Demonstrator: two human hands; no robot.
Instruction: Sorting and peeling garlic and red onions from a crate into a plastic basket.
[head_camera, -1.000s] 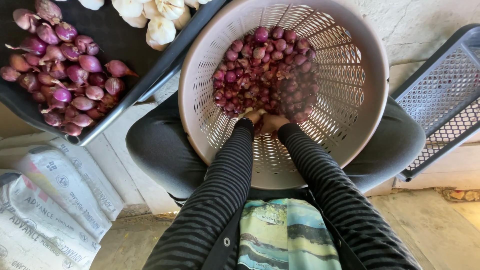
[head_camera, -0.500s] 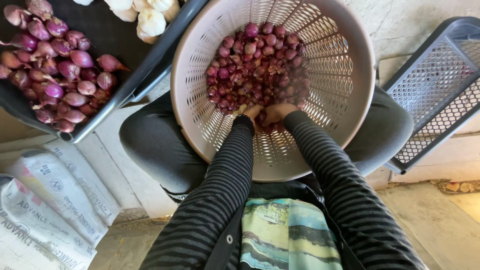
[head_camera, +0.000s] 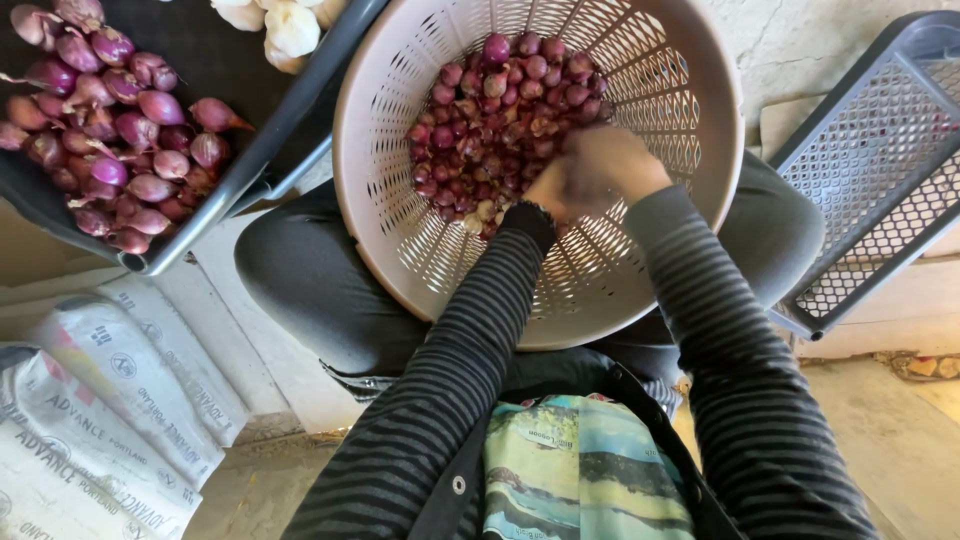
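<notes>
Up near the top middle of the frame, both hands are down inside a pale perforated basket (head_camera: 400, 240) that sits on the person's lap, right at the lower edge of a heap of small red shallots (head_camera: 500, 110). Both arms in striped sleeves (head_camera: 470, 370) reach up from the bottom of the frame and meet there. The right hand (head_camera: 610, 165) is bunched over the pile with the back facing up, and it's blurry, so can't tell if its fingers are pinching a shallot or just curled. The left hand (head_camera: 540, 195) is mostly tucked under the right one, only a bit past the cuff shows, so its fingers are a no-call too. Upper left there's a dark tray (head_camera: 250, 170) with bigger purple shallots (head_camera: 110, 130) and some white garlic bulbs (head_camera: 290, 25). Lower left, a stack of grey-white sacks (head_camera: 90, 420) with dark printed lettering lies on the floor. On the right edge sits a grey mesh crate (head_camera: 880, 170).
</notes>
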